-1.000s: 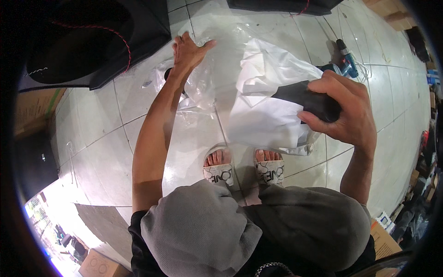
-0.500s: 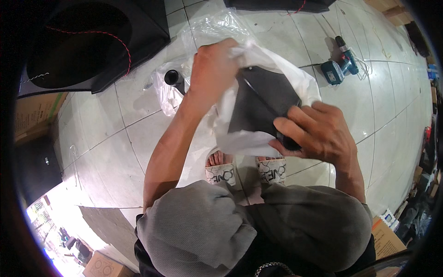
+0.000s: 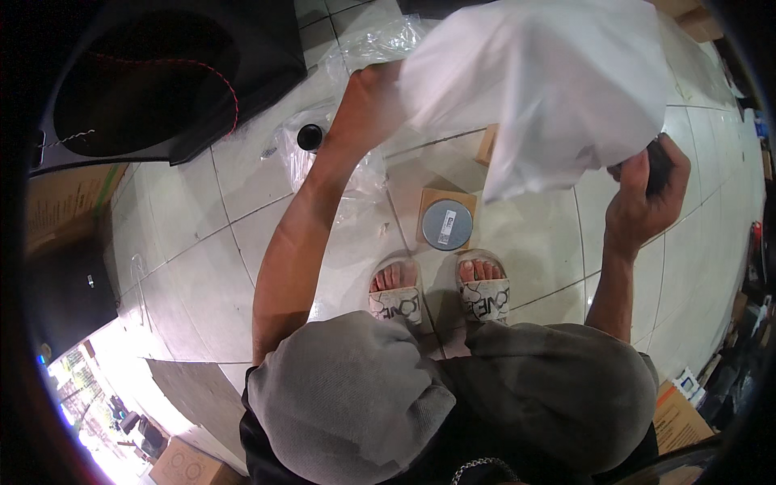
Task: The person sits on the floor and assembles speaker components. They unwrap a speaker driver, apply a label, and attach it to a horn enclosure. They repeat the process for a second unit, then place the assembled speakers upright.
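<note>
A large white plastic bag is lifted up in front of me, spread between both hands. My left hand grips its left edge. My right hand is closed on a dark object at the bag's lower right; most of that object is hidden by the bag and my fingers. On the tiled floor below, a round grey disc lies on a small square of brown cardboard, just ahead of my sandalled feet.
Crumpled clear plastic wrap with a small black round cap lies on the floor at left. A big black speaker cabinet stands at upper left. Cardboard boxes sit at lower right and lower left.
Both hands have raised the white bag higher and spread it wide. The dark object has moved right with my right hand, uncovering the grey disc on the floor.
</note>
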Available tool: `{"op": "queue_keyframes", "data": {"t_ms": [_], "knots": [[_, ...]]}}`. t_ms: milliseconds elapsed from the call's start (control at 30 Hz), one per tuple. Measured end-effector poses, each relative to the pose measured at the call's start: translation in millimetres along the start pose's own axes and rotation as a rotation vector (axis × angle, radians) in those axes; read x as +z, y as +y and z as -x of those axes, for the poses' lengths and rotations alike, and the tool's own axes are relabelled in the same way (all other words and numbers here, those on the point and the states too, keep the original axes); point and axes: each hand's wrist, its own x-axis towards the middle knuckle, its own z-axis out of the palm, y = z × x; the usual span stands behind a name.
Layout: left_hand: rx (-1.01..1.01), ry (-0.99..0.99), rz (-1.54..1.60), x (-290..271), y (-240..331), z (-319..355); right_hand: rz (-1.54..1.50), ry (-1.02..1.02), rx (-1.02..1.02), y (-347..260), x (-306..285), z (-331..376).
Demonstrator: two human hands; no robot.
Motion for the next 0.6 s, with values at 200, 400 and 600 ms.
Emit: {"op": "queue_keyframes", "data": {"t_ms": [200, 400, 600], "knots": [[0.132, 0.015, 0.399, -11.9, -7.7, -23.6, -0.076, -0.007, -0.268, 13.0, -2.8, -3.0], [0.049, 0.041, 0.216, -11.4, -54.2, -56.1, 0.012, -0.231, -0.519, 9.4, 2.8, -7.5], [-0.26, 0.172, -0.167, -59.6, -78.6, -68.0, 0.311, -0.025, -0.623, 15.1, -22.6, -20.8]]}}
